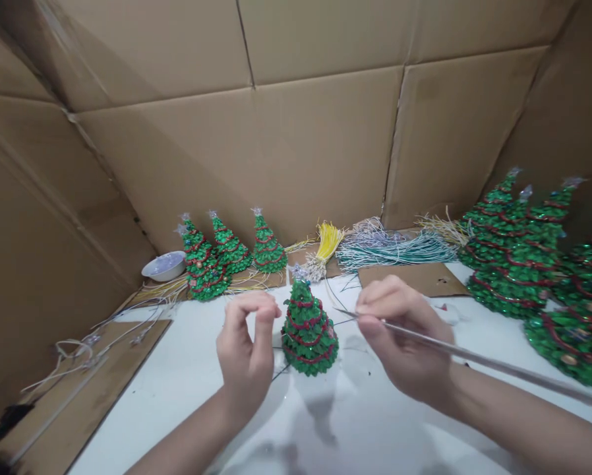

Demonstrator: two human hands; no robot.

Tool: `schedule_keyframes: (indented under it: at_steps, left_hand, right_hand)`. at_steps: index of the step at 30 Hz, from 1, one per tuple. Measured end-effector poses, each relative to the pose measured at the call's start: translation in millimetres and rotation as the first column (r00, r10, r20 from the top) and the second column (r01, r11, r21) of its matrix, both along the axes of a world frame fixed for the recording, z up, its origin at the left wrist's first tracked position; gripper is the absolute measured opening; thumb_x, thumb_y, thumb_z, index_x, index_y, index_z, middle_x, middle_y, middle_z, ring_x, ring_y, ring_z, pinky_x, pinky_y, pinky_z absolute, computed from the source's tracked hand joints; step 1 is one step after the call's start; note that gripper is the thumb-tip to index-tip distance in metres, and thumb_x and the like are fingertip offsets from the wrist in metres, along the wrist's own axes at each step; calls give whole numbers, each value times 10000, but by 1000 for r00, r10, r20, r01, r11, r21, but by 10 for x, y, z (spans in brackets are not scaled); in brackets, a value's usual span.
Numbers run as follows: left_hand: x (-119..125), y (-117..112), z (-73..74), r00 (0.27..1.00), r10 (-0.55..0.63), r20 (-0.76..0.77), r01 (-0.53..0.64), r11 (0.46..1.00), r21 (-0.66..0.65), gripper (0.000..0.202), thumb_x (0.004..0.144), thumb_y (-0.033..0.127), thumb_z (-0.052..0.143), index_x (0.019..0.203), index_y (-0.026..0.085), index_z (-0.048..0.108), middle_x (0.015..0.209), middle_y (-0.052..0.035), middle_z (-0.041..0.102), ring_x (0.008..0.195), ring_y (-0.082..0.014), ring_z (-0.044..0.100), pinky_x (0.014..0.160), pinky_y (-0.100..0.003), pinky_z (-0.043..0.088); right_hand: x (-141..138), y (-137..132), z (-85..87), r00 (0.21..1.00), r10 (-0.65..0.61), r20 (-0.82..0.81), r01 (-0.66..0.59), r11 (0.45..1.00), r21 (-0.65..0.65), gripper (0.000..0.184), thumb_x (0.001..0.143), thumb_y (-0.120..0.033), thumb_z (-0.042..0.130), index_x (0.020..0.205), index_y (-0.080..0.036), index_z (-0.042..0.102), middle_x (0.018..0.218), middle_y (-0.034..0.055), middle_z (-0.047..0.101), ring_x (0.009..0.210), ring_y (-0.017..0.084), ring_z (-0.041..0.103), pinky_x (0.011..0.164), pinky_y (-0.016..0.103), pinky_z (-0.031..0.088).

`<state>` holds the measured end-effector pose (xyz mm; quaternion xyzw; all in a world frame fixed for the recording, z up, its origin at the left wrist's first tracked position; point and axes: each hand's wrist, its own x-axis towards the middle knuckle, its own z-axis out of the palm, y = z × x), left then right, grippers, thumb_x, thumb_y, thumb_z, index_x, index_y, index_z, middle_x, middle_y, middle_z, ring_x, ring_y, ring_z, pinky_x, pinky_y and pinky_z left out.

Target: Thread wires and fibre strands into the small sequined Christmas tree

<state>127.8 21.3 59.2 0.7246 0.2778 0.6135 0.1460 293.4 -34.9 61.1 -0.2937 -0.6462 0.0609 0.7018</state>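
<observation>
A small green Christmas tree (310, 330) with red garlands and a clear star on top stands upright on the white tabletop, between my two hands. My left hand (246, 356) is just left of it, fingers curled and thumb close to the index finger. Whatever lies at those fingertips is too small to make out. On the right, my right hand (407, 336) pinches a long, thin, pointed tool (478, 359). Its tip points left towards the tree, a little apart from it. Thin dark strands stick out on both sides of the tree near its lower half.
Several finished-looking trees (264, 244) stand at the back left, and larger ones (503, 264) at the right. A white bowl (164, 266) sits back left. Bundles of yellow wires (328, 243) and green wires (395, 251) lie along the cardboard wall (320, 145). A cardboard sheet (122, 369) lies left.
</observation>
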Motion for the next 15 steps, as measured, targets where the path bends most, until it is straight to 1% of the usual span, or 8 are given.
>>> schedule_keyframes:
  at_steps: [3, 6, 8, 10, 11, 13, 14, 15]
  left_hand:
    - [-54, 202, 27, 991, 110, -73, -120, 980, -161, 329, 901, 296, 346, 610, 188, 452, 610, 7, 483, 630, -128, 480, 636, -270, 388]
    - [-98, 420, -56, 969, 175, -175, -221, 928, -298, 322, 894, 324, 338, 609, 194, 412, 589, 25, 445, 560, -117, 422, 560, -252, 341]
    - [-112, 548, -141, 957, 206, -205, -265, 905, -332, 207, 866, 308, 388, 692, 199, 416, 663, 20, 475, 641, -130, 468, 606, -251, 363]
    - [-112, 632, -209, 953, 220, -210, -282, 898, -338, 79, 826, 271, 450, 835, 194, 434, 839, -16, 524, 796, -154, 510, 696, -272, 389]
    - [-108, 650, -228, 952, 224, -209, -285, 898, -336, 128, 816, 264, 463, 915, 190, 430, 938, -39, 528, 877, -167, 513, 748, -288, 394]
    - [-93, 636, -234, 963, 147, -227, -222, 910, -351, 214, 841, 297, 428, 1026, 188, 421, 1060, -68, 521, 987, -181, 505, 837, -320, 389]
    - [-84, 607, -225, 969, 66, -240, -153, 919, -364, 243, 866, 336, 382, 1056, 191, 425, 1075, -71, 530, 1009, -184, 508, 863, -329, 387]
    - [-74, 568, -213, 964, -46, -260, -59, 923, -381, 289, 885, 382, 332, 1081, 195, 431, 1078, -73, 544, 1024, -186, 512, 883, -335, 387]
  right_hand:
    - [38, 129, -32, 982, -21, 188, 37, 996, -80, 97, 800, -148, 559, 815, -240, 533, 685, 4, 580, 627, 132, 533, 572, 281, 427]
    - [61, 251, -95, 956, -6, 292, 52, 987, -150, 33, 821, -200, 549, 837, -225, 564, 749, 21, 631, 691, 138, 577, 641, 286, 456]
    - [75, 305, -131, 941, 8, 337, 51, 985, -166, 52, 826, -230, 545, 856, -216, 584, 787, 38, 650, 732, 147, 599, 675, 293, 468]
    - [87, 338, -157, 933, 15, 360, 49, 985, -167, 82, 826, -252, 545, 870, -209, 599, 805, 47, 658, 750, 153, 610, 691, 296, 476]
    - [92, 349, -166, 932, 13, 363, 52, 984, -170, 91, 826, -257, 543, 873, -207, 603, 808, 50, 660, 755, 155, 612, 696, 297, 478]
    - [97, 363, -178, 930, 14, 366, 52, 984, -171, 100, 829, -256, 538, 876, -205, 609, 807, 51, 658, 759, 155, 614, 700, 298, 481]
    - [97, 366, -183, 929, 11, 370, 52, 986, -160, 102, 830, -252, 535, 880, -205, 611, 807, 53, 656, 761, 156, 613, 701, 299, 482]
    - [94, 368, -185, 925, 7, 380, 53, 988, -146, 105, 832, -246, 531, 887, -205, 611, 811, 56, 653, 763, 157, 611, 703, 301, 484]
